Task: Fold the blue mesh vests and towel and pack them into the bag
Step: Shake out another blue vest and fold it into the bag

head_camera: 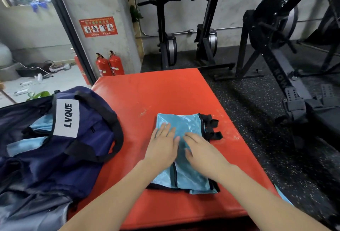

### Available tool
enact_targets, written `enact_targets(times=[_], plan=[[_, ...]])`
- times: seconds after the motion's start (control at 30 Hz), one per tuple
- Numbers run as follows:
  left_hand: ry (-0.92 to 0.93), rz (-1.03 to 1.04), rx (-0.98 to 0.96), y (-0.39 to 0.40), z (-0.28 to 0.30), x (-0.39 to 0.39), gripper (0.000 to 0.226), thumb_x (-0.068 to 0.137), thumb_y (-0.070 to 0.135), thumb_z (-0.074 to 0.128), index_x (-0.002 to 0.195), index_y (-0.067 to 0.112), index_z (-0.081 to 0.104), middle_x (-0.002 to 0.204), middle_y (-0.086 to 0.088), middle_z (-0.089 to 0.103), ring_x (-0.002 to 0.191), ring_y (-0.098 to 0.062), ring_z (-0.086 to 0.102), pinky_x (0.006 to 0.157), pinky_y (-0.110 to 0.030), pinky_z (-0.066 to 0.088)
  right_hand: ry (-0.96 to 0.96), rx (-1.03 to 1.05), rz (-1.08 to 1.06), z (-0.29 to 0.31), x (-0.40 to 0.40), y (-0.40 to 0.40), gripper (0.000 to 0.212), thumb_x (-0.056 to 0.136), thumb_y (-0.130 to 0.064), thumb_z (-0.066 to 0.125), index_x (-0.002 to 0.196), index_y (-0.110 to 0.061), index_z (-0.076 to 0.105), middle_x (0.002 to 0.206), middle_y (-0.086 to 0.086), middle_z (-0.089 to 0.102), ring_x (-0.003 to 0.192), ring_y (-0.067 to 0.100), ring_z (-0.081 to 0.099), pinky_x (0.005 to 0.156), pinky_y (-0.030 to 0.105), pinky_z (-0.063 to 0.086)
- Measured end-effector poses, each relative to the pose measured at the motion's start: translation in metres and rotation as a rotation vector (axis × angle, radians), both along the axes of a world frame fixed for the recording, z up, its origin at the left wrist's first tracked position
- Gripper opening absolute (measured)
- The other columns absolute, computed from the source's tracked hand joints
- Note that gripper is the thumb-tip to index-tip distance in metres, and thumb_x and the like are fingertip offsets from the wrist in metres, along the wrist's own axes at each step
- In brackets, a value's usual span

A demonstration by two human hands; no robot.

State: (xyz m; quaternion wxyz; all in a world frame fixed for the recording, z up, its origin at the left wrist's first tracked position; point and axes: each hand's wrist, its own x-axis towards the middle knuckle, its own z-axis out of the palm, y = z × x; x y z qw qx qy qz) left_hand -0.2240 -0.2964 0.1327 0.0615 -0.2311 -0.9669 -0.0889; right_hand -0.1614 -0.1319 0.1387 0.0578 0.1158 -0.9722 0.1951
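1. Fingers [166, 128] of both hands lie straight and loosely spread, flat on the folded blue mesh vest [184, 157], gripping nothing.
2. Left hand [161, 148] presses the vest's left half; right hand [204, 153] presses the right half, fingertips nearly meeting mid-fabric.
3. Vest sits lower centre of frame on the red mat [165, 93], folded into a rough rectangle; black trim along its edges, black straps [211, 127] sticking out at its upper right corner.
4. Navy LVQUE bag [82, 138] lies left of the vest on the mat's left edge, open, with light blue fabric [38, 126] showing inside.
5. Another light blue piece [281, 194] peeks out at the mat's lower right edge.
6. Upper frame: two red fire extinguishers [110, 65] by a pillar, black rowing machines [276, 37] on speckled flooring.
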Motion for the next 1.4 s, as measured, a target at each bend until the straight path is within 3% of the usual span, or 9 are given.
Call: enact_targets(times=[0.07,0.17,0.33,0.53,0.67,0.8,1.07,1.27,1.4], plan=[[-0.086,0.021,-0.086,-0.020,-0.007,0.005,0.071,0.100,0.059,0.010,0.158,0.019,0.014,0.167,-0.003,0.003,0.153,-0.017,-0.007,0.123,-0.041,-0.003,-0.074,0.116,-0.068,-0.014,-0.005,0.004,0.074,0.093,-0.050,0.015,0.153,-0.009,0.030,0.160,0.007,0.028,0.149,0.025,0.025,0.123,0.038,0.019],[-0.206,-0.006,-0.164,-0.040,-0.019,0.008,0.091,0.079,0.074,-0.009,0.158,0.032,0.000,0.166,0.003,-0.009,0.151,-0.019,-0.017,0.121,-0.050,-0.008,-0.192,0.199,-0.122,-0.027,-0.004,0.016,0.071,0.102,-0.057,0.013,0.159,-0.015,0.006,0.167,-0.004,0.001,0.153,0.010,-0.004,0.124,0.036,-0.003],[-0.199,-0.028,-0.147,-0.049,-0.019,0.012,0.085,0.082,0.075,-0.004,0.158,0.036,-0.003,0.166,0.002,-0.012,0.151,-0.019,-0.018,0.121,-0.050,-0.010,-0.191,0.159,-0.111,-0.027,0.000,0.017,0.096,0.080,-0.069,-0.009,0.160,-0.018,0.004,0.167,-0.007,-0.004,0.151,0.005,-0.010,0.123,0.033,-0.008],[-0.216,-0.053,-0.113,-0.090,-0.004,0.035,0.073,0.097,0.067,0.027,0.157,0.038,-0.001,0.166,0.002,-0.009,0.153,-0.019,-0.009,0.124,-0.043,-0.002,-0.070,0.107,-0.085,-0.015,0.016,0.015,0.073,0.096,-0.064,0.019,0.154,-0.022,0.030,0.162,-0.006,0.024,0.151,0.010,0.012,0.125,0.032,0.001],[-0.150,-0.184,0.045,-0.113,0.005,0.064,0.062,0.094,0.061,0.044,0.151,0.039,0.031,0.160,0.012,0.025,0.146,-0.008,0.022,0.118,-0.029,0.022,-0.019,-0.008,0.040,0.004,0.045,0.015,0.051,0.096,-0.058,0.047,0.135,-0.026,0.054,0.138,-0.013,0.050,0.132,0.005,0.037,0.114,0.027,0.029],[-0.216,-0.203,0.168,-0.117,0.003,0.085,0.043,0.094,0.052,0.056,0.135,0.037,0.054,0.131,0.016,0.056,0.115,0.002,0.047,0.104,-0.019,0.037,-0.064,-0.016,0.120,0.017,0.075,0.023,0.032,0.088,-0.051,0.065,0.113,-0.030,0.064,0.111,-0.019,0.056,0.108,0.000,0.049,0.098,0.021,0.040],[-0.180,-0.175,0.171,-0.113,-0.008,0.096,0.030,0.095,0.034,0.061,0.124,0.024,0.065,0.120,0.005,0.065,0.116,-0.013,0.052,0.103,-0.026,0.039,-0.026,0.271,0.205,0.009,0.098,0.018,0.036,0.090,-0.045,0.056,0.120,-0.026,0.064,0.111,-0.011,0.059,0.109,0.008,0.049,0.092,0.023,0.043],[-0.161,-0.134,0.198,-0.106,-0.006,0.099,0.031,0.095,0.042,0.060,0.118,0.023,0.066,0.112,0.006,0.066,0.109,-0.012,0.051,0.098,-0.027,0.041,0.163,0.416,0.223,0.001,0.091,0.007,0.022,0.079,-0.034,0.048,0.067,-0.026,0.064,0.072,-0.010,0.058,0.069,0.014,0.060,0.061,0.027,0.051],[-0.142,-0.124,0.190,-0.101,-0.004,0.101,0.044,0.091,0.058,0.058,0.118,0.024,0.065,0.110,0.010,0.060,0.108,-0.008,0.048,0.096,-0.030,0.045,0.065,0.302,0.128,0.010,0.084,0.005,0.022,0.084,-0.035,0.051,0.075,-0.020,0.065,0.076,-0.007,0.059,0.079,0.015,0.056,0.067,0.028,0.038]])
